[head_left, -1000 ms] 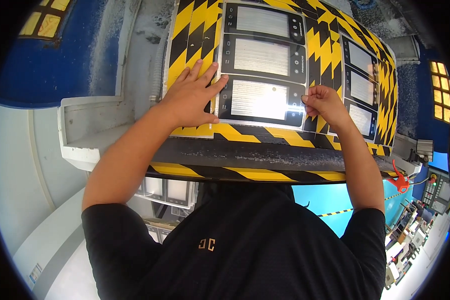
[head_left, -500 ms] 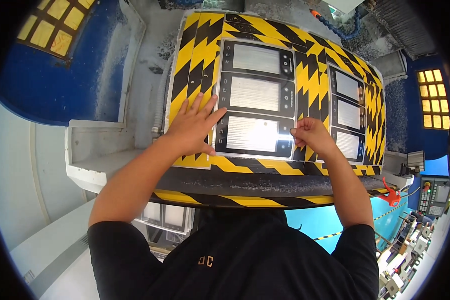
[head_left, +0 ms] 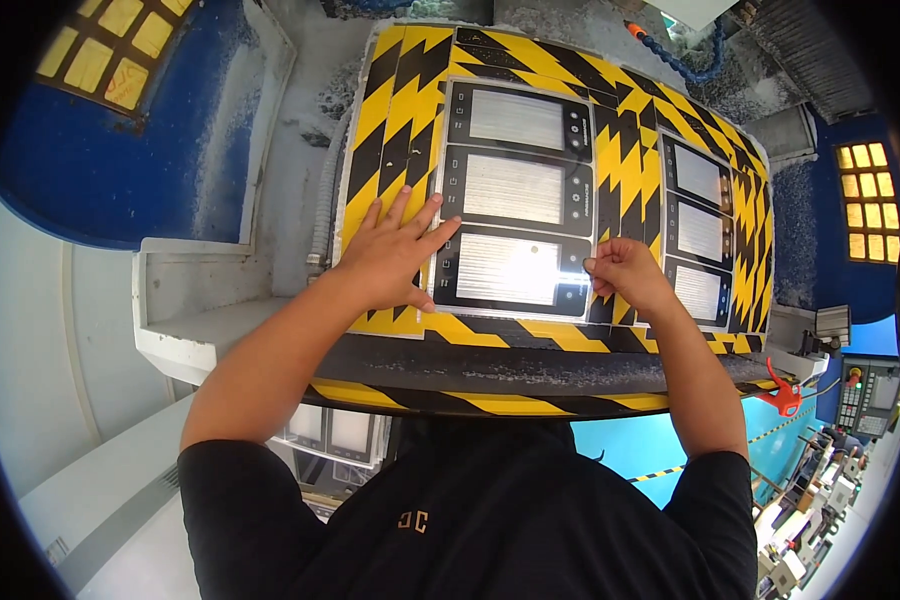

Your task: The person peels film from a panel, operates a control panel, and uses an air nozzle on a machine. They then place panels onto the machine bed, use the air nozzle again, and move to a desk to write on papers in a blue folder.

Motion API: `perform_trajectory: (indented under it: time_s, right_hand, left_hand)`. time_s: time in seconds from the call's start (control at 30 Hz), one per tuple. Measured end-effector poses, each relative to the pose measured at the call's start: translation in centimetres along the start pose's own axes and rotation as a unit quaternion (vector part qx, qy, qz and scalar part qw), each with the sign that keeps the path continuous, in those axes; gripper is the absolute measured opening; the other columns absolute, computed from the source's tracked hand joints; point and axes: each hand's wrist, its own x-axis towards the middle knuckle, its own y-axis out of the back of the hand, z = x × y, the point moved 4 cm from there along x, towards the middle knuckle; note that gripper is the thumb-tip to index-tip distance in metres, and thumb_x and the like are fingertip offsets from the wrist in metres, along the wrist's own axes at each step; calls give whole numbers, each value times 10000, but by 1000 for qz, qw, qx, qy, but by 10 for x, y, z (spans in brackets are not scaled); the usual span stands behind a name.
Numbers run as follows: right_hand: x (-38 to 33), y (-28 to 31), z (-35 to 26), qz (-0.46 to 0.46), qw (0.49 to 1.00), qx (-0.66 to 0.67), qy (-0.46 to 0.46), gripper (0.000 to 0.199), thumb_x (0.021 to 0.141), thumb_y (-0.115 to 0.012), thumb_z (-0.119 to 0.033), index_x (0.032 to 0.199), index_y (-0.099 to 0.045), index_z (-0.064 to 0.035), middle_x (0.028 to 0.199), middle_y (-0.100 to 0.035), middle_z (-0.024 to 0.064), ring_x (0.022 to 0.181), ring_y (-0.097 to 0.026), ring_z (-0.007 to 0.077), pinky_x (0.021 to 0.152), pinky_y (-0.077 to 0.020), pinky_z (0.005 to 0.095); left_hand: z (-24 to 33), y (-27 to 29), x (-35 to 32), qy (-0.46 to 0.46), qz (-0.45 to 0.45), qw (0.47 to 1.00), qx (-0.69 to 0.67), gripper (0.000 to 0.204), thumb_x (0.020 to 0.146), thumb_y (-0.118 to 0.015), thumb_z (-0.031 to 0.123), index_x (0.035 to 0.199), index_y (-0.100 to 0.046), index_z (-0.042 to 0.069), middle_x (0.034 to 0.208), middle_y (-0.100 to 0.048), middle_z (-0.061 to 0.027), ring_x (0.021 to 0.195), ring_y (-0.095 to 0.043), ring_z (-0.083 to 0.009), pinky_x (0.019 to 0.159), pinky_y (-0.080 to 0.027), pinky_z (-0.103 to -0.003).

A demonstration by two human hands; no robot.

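We're catching more of the machine's upper side than a second ago: the striped bed (head_left: 618, 170) is sliding toward our six o'clock, with left hand (head_left: 395, 255) and right hand (head_left: 627, 275) riding down too. Between one and two, far more blue hose (head_left: 683, 71) is showing, orange tip (head_left: 635, 31) included.

Left hand (head_left: 390, 258) spread flat by left edge of black-framed panel (head_left: 510, 270) — right hand (head_left: 626, 274) pinched together at right edge.
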Motion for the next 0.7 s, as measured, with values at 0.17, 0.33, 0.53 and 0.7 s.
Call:
perform_trajectory:
  time_s: [0.17,0.33,0.53,0.7]
  right_hand:
    - [1,0,2,0,1000,2,-10,150,927,-745,-117,966,-664,2,758,-667,39,642,-647,109,607,-550,235]
    - [-10,0,-12,17,1000,16,-12,272,922,-754,-129,1120,-620,0,755,-672,53,649,-646,99,594,-543,231]
    - [-22,0,-32,117,937,-325,57,880,786,-839,-472,1480,-469,-79,999,-738,222,880,-737,370,771,-573,406]
    - [-15,-8,-25,92,901,-414,95,976,762,-839,-512,1533,-401,-103,1096,-713,249,1060,-680,410,895,-538,457]
  left_hand:
    - [0,1,1,1,-7,1000,-2,1149,677,-892,496,1614,-263,281,1712,-146,-66,1575,-71,-369,1257,-117,-551]
    - [3,1,-1,7,-17,1000,3,1143,680,-893,487,1614,-265,284,1714,-138,-64,1576,-65,-365,1257,-119,-549]
    - [8,1,1,-4,-12,1000,0,1207,613,-927,493,1609,-281,276,1711,-137,-84,1569,-81,-389,1250,-143,-561]
    - [8,5,5,11,-18,1000,9,1206,606,-941,438,1608,-288,277,1709,-151,-66,1569,-98,-374,1255,-163,-539]
